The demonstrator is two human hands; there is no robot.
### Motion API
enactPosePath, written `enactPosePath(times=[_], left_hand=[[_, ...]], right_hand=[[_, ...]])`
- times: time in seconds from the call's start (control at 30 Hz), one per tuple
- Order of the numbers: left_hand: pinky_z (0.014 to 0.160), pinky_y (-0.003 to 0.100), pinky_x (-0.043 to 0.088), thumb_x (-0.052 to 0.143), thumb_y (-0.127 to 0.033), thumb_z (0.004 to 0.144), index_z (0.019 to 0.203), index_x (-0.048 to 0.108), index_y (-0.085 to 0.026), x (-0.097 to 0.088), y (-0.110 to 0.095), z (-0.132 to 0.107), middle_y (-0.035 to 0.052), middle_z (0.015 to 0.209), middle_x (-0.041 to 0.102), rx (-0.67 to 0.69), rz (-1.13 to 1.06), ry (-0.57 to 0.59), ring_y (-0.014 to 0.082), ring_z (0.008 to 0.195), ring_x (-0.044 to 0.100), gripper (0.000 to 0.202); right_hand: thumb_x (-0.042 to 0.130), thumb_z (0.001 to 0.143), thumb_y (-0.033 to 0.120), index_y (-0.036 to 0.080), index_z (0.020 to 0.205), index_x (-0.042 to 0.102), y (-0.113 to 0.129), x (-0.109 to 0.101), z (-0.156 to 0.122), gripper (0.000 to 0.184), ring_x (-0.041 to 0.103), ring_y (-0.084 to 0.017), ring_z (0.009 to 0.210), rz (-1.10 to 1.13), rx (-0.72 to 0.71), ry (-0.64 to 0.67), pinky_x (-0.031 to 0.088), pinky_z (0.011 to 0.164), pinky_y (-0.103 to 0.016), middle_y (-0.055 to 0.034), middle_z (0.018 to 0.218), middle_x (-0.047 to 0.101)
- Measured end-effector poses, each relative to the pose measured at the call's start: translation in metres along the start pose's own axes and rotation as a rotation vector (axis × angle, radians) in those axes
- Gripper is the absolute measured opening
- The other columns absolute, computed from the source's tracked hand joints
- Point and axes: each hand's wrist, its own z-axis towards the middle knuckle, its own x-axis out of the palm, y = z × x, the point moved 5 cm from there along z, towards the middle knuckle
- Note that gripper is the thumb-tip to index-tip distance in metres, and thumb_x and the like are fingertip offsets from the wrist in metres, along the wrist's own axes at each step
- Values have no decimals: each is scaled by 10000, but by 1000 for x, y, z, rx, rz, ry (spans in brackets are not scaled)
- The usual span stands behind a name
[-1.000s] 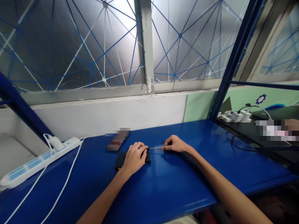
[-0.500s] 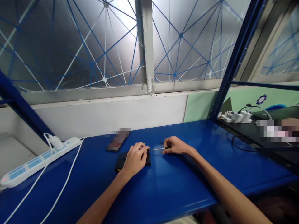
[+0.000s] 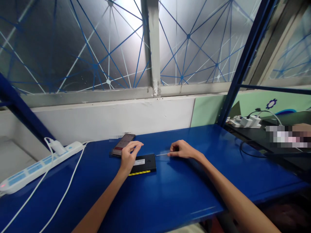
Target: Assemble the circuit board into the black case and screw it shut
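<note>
Right grip (image 3: 181, 149) seems above blue table (image 3: 179, 192), near windows (image 3: 201, 51).

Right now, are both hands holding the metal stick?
No, only the right hand holds the stick; the left hand is by the box.

Black case (image 3: 149, 164): is lying flat on the blue table (image 3: 184, 191), showing a white label (image 3: 139, 162) on top, a yellow strip (image 3: 140, 173) along its near side.
Thin metal rod (image 3: 161, 154): is pointing left, tip sitting near the case.
</note>
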Motion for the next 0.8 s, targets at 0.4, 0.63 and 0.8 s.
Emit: enactPosePath(times=[0.4, 0.63, 0.8], left_hand=[[693, 286, 456, 482, -276, 874, 716, 726, -166, 17, 2, -14, 75, 918, 712, -62, -245, -29, 237, 899, 634, 311], [781, 308, 458, 465, -279, 871, 644, 712, -168, -7, -6, -11, 63, 826, 705, 80, -68, -214, 228, 865, 636, 354], [816, 320, 459, 452, -281, 878, 635, 707, -173, -11, -8, -9, 59, 811, 701, 95, -19, -230, 224, 847, 636, 368]], right_hand=[[716, 686, 585, 148, 626, 620, -11, 7, 3, 451, 388, -94, 537, 80, 35, 71, 287, 488, -220, 37, 548, 474], [705, 706, 578, 165, 688, 584, -15, 11, 2, 431, 446, -101, 524, 70, 67, 96, 299, 486, -215, 23, 578, 536], [766, 653, 529, 175, 715, 575, -12, 9, 2, 407, 462, -107, 568, -1, 23, 49, 304, 507, -212, 21, 633, 568]])
